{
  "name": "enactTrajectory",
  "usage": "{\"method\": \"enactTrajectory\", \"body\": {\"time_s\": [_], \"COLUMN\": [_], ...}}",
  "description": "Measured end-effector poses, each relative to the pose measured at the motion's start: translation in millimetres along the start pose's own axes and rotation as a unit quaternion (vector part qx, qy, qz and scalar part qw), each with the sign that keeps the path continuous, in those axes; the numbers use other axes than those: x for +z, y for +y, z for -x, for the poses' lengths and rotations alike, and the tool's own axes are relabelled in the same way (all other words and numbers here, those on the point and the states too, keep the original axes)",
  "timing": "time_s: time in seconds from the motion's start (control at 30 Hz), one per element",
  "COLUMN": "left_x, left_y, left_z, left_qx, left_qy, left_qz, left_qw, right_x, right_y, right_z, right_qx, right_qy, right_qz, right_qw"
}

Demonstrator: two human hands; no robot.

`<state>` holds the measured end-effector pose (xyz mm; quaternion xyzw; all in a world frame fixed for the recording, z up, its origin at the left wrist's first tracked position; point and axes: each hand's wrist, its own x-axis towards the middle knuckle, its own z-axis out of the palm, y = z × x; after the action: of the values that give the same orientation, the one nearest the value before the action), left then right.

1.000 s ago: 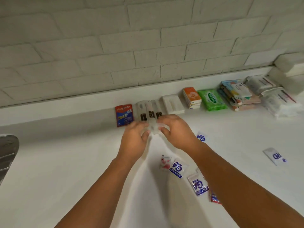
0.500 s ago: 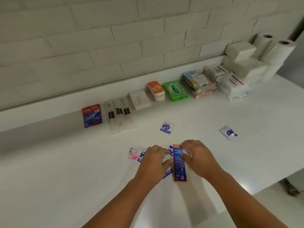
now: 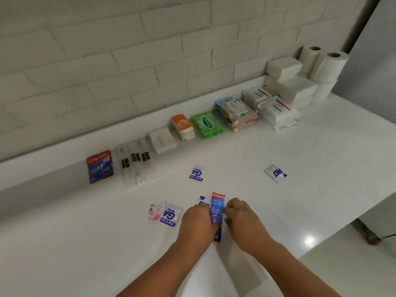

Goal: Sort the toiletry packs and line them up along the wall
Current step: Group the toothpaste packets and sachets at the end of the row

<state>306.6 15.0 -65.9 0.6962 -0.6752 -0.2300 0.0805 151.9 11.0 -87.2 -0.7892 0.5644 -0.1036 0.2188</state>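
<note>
My left grip (image 3: 196,221) and right grip (image 3: 242,219) each pinch one long edge of the narrow red-and-blue Colgate toothpaste pack (image 3: 217,207), close to the white counter (image 3: 300,200).

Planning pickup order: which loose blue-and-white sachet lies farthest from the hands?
The RD sachet, alone off to the right; the GA sachets lie nearer, ahead and to the left.
</note>
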Motion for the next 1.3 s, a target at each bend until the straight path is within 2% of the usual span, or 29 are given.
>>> {"method": "enactTrajectory", "body": {"time_s": [0.1, 0.2, 0.27, 0.33, 0.43, 0.47, 0.53, 0.67, 0.73, 0.9, 1.03, 1.17, 1.23, 1.3], "left_x": [-4, -7, -11, -16, -18, -18, -19, -30, -42, -76, -103, -130, -143, -157], "left_y": [3, 7, 11, 14, 11, 9, 3, -19, -32, -81, -134, -191, -220, -246], "left_z": [3, 5, 5, 4, 1, 0, 0, 4, 8, 16, 21, 17, 8, -5], "left_qx": [0.010, 0.036, 0.051, 0.067, 0.097, 0.106, 0.114, 0.097, 0.041, -0.085, -0.105, -0.134, -0.159, -0.188], "left_qy": [0.007, 0.048, 0.076, 0.102, 0.110, 0.110, 0.121, 0.166, 0.181, 0.198, 0.208, 0.242, 0.256, 0.272], "left_qz": [0.040, 0.117, 0.143, 0.132, 0.107, 0.099, 0.097, 0.137, 0.188, 0.296, 0.326, 0.347, 0.367, 0.394], "left_qw": [0.999, 0.991, 0.985, 0.984, 0.983, 0.983, 0.981, 0.972, 0.964, 0.931, 0.916, 0.896, 0.880, 0.858], "right_x": [-2, -5, -10, -17, -23, -25, -26, -19, -13, -2, 17, 34, 39, 42], "right_y": [3, 3, -2, -9, -22, -26, -34, -50, -63, -114, -161, -216, -241, -258], "right_z": [-2, -5, -7, -12, -24, -27, -36, -55, -66, -96, -129, -167, -187, -208], "right_qx": [0.014, 0.030, 0.053, 0.098, 0.138, 0.147, 0.158, 0.146, 0.123, 0.067, 0.005, -0.014, -0.028, -0.051], "right_qy": [0.014, 0.036, 0.040, 0.045, 0.066, 0.074, 0.085, 0.074, 0.064, 0.013, -0.031, -0.074, -0.073, -0.034], "right_qz": [-0.037, -0.068, -0.128, -0.247, -0.428, -0.469, -0.500, -0.475, -0.456, -0.472, -0.448, -0.430, -0.422, -0.345], "right_qw": [0.999, 0.997, 0.989, 0.963, 0.891, 0.868, 0.848, 0.865, 0.879, 0.879, 0.894, 0.900, 0.903, 0.937]}}
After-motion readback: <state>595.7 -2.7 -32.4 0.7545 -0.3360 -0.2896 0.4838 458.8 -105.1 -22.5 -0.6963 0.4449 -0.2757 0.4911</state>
